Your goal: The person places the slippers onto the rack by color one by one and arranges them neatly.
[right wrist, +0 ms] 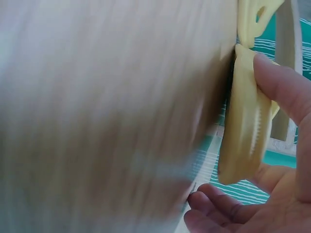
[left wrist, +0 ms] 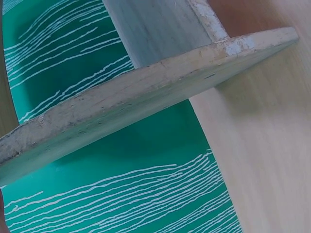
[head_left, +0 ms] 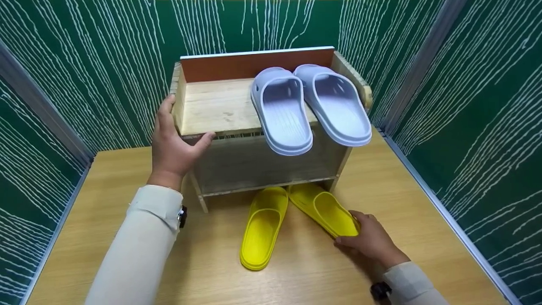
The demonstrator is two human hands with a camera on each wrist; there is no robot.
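My left hand grips the front left corner of a small wooden shoe rack, thumb over the front edge and fingers along the outer side panel. That side panel fills much of the left wrist view. On the floor, my right hand holds the heel of the right yellow clog between thumb and fingers. This clog is angled, its toe close to the toe of the left yellow clog. Two lavender clogs, one left and one right, sit on the top shelf, heels jutting past its front edge.
The rack stands near the back of a wood-look surface. Green walls with white wavy lines enclose it at the back and both sides. Grey metal strips run along the edges. Both yellow toes reach under the rack's lower board.
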